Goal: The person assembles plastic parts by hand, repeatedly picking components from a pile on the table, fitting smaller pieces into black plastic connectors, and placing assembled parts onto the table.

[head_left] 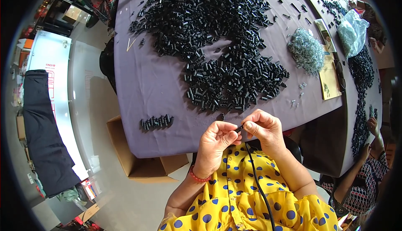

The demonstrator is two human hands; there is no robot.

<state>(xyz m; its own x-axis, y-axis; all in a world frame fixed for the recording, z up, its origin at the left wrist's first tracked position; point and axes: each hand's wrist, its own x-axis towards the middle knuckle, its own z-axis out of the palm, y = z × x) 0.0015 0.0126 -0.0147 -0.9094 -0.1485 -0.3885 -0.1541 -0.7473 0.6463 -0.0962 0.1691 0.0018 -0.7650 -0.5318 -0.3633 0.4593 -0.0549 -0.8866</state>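
Observation:
In front of my chest, at the table's near edge, my two hands meet fingertip to fingertip. A small black tube (238,129) is pinched between the thumb and fingers of my left hand (214,144). Closed at the tube's right end, my right hand (268,133) pinches with thumb and forefinger; whatever is in that pinch is too small and covered to name. Just beyond my fingers spreads a big heap of short black tubes (226,78). Several similar black pieces stand or lie in a small cluster (157,122) left of my hands.
A mauve cloth covers the table (146,88). To the right lie a pile of tiny clear pieces (306,51), yellow card (331,80) and dark glasses (339,76). A cardboard box (130,160) stands below left. A black cord (256,176) hangs before me. People work at the right.

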